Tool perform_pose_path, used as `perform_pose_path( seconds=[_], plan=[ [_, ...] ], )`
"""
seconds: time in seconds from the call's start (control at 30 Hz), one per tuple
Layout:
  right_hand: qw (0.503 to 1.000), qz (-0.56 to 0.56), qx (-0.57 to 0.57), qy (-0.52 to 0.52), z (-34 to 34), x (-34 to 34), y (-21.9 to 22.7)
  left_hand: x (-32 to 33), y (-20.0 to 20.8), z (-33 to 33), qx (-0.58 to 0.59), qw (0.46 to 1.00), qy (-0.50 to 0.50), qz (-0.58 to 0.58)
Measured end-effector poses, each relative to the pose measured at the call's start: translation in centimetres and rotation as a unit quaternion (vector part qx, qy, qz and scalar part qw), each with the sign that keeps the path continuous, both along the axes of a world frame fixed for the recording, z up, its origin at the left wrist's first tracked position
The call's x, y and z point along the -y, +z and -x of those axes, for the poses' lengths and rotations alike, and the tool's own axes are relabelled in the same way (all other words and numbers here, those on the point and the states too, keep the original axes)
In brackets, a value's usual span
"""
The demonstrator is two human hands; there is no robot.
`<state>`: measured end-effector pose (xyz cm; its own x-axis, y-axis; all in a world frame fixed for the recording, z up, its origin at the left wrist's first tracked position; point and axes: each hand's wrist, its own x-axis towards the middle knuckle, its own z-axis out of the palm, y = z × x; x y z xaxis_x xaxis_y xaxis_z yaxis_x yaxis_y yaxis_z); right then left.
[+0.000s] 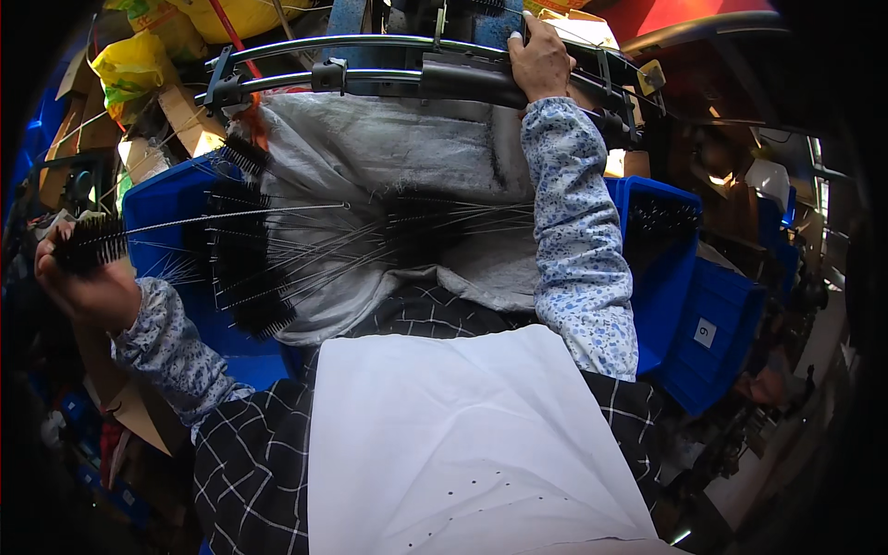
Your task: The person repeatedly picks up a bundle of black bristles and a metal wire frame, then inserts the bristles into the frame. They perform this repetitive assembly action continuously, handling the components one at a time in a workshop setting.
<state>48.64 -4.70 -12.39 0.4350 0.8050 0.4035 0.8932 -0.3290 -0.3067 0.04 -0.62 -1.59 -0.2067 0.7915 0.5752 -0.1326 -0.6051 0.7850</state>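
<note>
At the far left my left hand (92,291) is closed round a round black bristle brush (91,242). Its twisted wire stem (231,216) points right across my lap and ends in a small loop. My right hand (541,63) is at the top, curled over a part of the machine (379,76) with two metal rails and a black sleeve. Thumb and forefinger lie beside a blue block (497,30); the other fingers are partly hidden. Across my lap lie several more wire-stemmed brushes (245,264) on a grey cloth (370,139).
A blue bin (171,199) stands at my left, partly under the brushes. Another blue bin (661,268) to the right holds black brushes, with a further blue crate (712,333) beside it. Yellow bags (134,69) and cardboard (190,120) crowd the far left.
</note>
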Motion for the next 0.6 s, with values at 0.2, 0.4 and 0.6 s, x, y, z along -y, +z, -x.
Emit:
perform_pose_path(
  seconds=[0.2,0.4,0.6],
  plan=[
    [1.000,-0.005,0.007,0.000,1.4,-0.9,-0.1,1.0,2.8,4.4,-0.012,0.995,0.072,-0.066],
    [0.999,-0.006,-0.027,-0.022,3.4,-1.9,0.6,4.3,3.9,-0.9,-0.555,0.683,0.440,-0.178],
    [0.998,0.039,0.012,-0.045,6.4,-3.2,1.5,2.4,1.8,2.2,-0.210,0.948,0.220,-0.091]
  ],
)
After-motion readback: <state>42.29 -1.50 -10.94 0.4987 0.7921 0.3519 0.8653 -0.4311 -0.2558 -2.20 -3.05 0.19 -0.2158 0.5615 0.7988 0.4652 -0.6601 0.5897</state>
